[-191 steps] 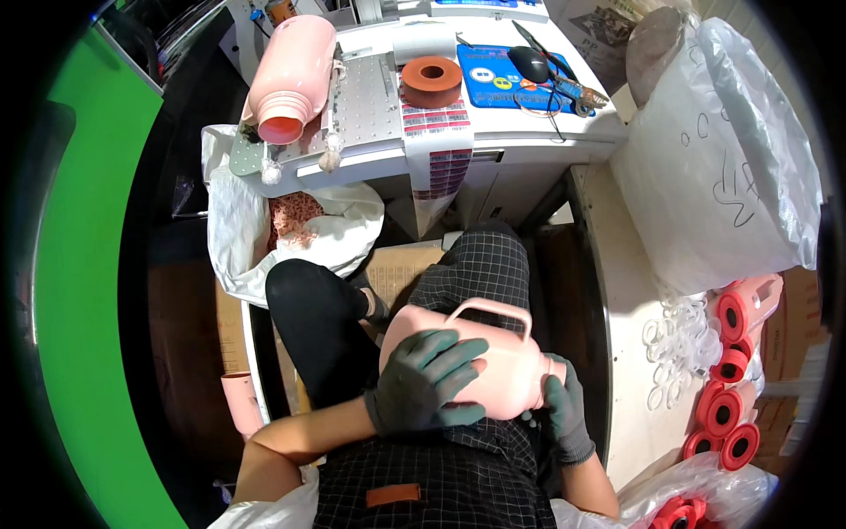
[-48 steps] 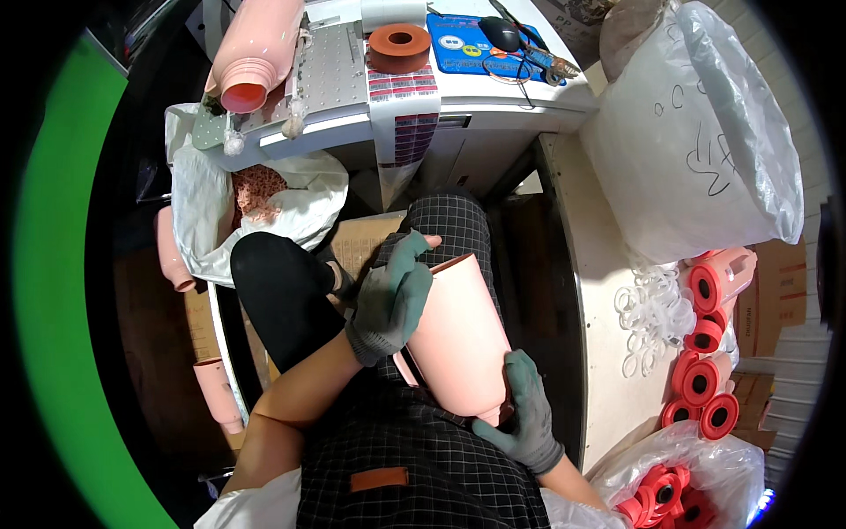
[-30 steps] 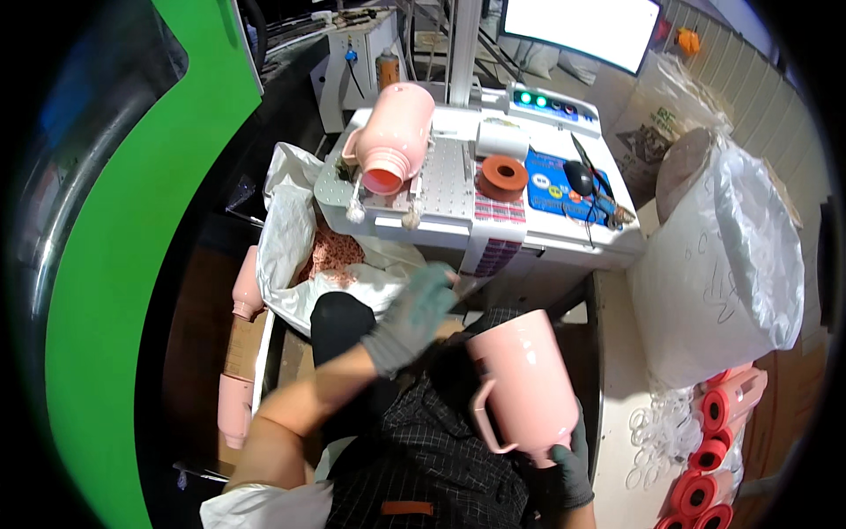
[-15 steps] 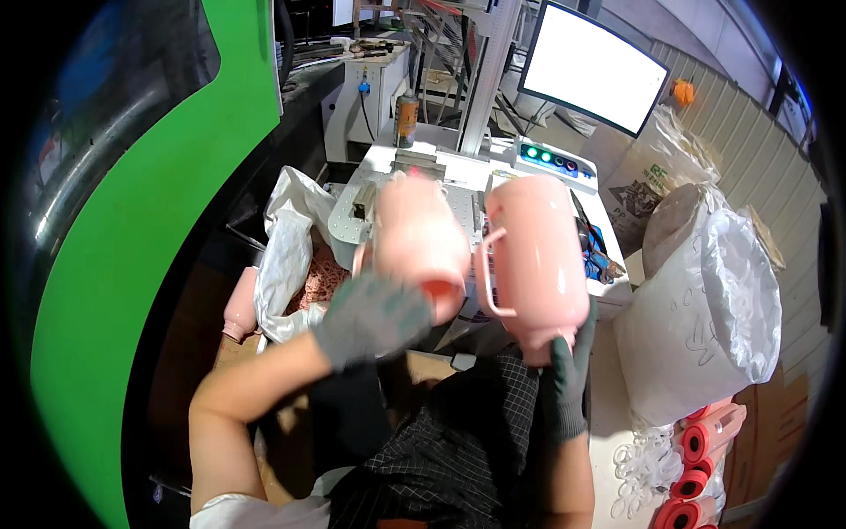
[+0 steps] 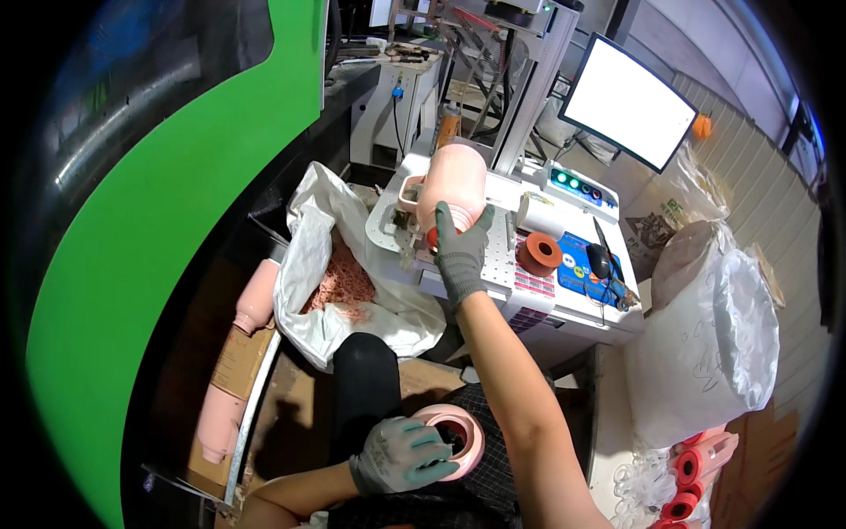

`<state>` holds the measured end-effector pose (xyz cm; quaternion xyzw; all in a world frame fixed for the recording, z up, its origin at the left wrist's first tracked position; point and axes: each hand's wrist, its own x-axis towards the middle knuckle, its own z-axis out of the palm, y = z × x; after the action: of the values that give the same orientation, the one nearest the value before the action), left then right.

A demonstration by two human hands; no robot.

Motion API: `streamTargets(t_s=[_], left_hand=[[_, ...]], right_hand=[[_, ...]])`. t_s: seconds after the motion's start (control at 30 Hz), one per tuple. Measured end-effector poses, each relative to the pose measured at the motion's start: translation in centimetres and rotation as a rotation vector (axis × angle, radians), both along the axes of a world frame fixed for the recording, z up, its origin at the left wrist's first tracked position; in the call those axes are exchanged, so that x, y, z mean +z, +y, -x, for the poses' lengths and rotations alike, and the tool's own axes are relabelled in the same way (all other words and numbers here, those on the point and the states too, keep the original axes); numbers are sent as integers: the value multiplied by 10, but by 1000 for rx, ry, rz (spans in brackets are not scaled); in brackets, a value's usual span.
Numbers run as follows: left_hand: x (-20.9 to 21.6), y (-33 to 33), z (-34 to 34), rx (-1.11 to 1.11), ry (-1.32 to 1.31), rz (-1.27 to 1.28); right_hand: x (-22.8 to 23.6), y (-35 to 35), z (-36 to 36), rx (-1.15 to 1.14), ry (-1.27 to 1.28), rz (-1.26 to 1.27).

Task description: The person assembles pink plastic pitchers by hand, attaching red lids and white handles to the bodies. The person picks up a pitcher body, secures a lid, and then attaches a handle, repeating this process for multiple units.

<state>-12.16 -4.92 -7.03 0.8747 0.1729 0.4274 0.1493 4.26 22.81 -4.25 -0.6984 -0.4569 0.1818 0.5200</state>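
Observation:
My right hand (image 5: 463, 254), in a grey glove, is closed round the neck end of a pink jug (image 5: 454, 176). That jug lies tilted over the perforated metal plate (image 5: 498, 256) of the white machine, its handle to the left and its base pointing away from me. My left hand (image 5: 401, 454), gloved too, grips a second pink jug (image 5: 471, 434) by its rim down at my lap. The round mouth of this jug faces up toward me, and most of its body is hidden. Fingers of the left hand lie across the edge of the mouth.
A white sack (image 5: 304, 291) of pink shavings stands left of the machine. Pink bottle bodies (image 5: 220, 425) lie beyond it by the green panel (image 5: 167, 159). A tape roll (image 5: 539, 254), mouse (image 5: 598, 259) and monitor (image 5: 627, 101) are right; a tall white bag (image 5: 701, 344) stands further right.
My left hand has brought its jug down from in front of the plate to my lap. My right hand has carried the other jug forward and left, over the plate.

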Motion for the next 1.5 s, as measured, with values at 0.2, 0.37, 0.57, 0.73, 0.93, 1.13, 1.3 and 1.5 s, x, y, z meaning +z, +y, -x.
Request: streamTargets(t_s=[0.2, 0.37, 0.57, 0.73, 0.93, 1.13, 1.3, 1.5], left_hand=[[-5, 2, 0, -28, -41, 16], [-3, -3, -8, -59, -98, 77], [-5, -9, 1, 0, -117, 165], [-5, -11, 9, 3, -63, 101], [6, -14, -12, -32, 84, 190], [10, -7, 4, 28, 103, 51], [-6, 23, -16, -235, 129, 378], [-7, 27, -55, -198, 362, 254]], right_hand=[[14, -23, 14, -24, -51, 159], [18, -15, 25, -59, -158, 225], [11, -2, 16, -96, -134, 251], [11, 2, 25, -19, -162, 315], [-33, 2, -53, 56, -402, 180], [-46, -179, -47, 167, -278, -413], [-124, -368, -172, -336, -237, -176], [-160, -598, -328, -1150, -358, -125]])
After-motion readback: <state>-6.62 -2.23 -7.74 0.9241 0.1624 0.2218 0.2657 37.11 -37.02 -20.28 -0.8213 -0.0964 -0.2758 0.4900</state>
